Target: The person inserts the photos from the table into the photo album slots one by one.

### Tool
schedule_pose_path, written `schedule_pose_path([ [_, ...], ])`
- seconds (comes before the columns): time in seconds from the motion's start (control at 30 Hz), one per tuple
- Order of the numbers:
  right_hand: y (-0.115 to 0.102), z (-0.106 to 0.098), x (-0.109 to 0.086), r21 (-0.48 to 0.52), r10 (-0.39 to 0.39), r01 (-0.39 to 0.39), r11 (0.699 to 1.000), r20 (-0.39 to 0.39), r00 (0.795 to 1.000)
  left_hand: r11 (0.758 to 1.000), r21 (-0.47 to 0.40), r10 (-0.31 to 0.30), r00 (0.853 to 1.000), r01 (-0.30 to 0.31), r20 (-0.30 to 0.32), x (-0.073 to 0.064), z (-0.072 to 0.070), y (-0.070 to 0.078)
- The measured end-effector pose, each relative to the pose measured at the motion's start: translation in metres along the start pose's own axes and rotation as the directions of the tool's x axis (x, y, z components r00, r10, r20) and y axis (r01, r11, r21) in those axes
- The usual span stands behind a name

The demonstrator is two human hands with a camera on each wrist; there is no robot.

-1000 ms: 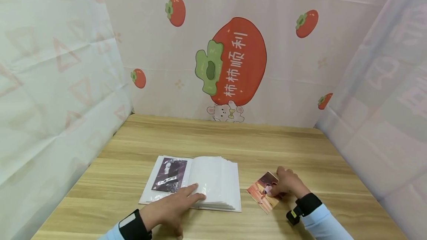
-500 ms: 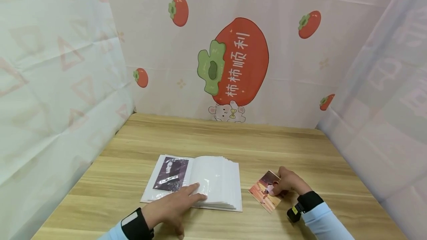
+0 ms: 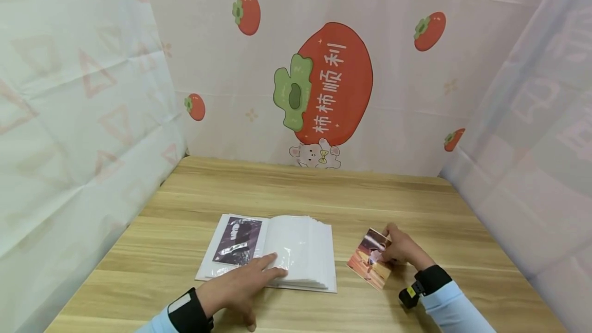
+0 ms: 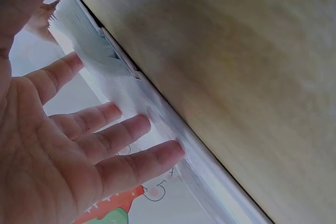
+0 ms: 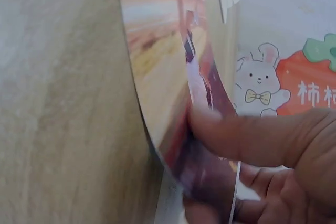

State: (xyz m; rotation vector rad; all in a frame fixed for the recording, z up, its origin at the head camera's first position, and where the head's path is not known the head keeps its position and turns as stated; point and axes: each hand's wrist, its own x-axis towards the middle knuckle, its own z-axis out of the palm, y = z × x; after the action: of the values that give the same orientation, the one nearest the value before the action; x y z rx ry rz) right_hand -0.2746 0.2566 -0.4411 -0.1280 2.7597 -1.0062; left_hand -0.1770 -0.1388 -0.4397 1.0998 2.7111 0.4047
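An open photo album lies on the wooden table, a dark purple photo behind clear film on its left page. My left hand rests on the album's lower middle with straight, spread fingers; the left wrist view shows those fingertips against the pages near the edge. To the album's right, my right hand pinches an orange and purple photo card along its right side. In the right wrist view the card bends between the thumb and the fingers behind it.
The wooden table runs back to a white cloth wall printed with red persimmons and a small mouse-like figure. More printed cloth hangs along the left side and right side.
My right hand has tilted the photo card up a little, with its far edge rising from the table. The left hand and the album stay about where they were.
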Motion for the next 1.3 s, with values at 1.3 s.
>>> schedule_pose_path([
  [1.3, -0.002, -0.013, 0.007, 0.367, -0.049, 0.033, 0.930, 0.034, 0.998, 0.997, 0.071, 0.035, 0.993, -0.026, -0.117, 0.009, -0.001, -0.001],
])
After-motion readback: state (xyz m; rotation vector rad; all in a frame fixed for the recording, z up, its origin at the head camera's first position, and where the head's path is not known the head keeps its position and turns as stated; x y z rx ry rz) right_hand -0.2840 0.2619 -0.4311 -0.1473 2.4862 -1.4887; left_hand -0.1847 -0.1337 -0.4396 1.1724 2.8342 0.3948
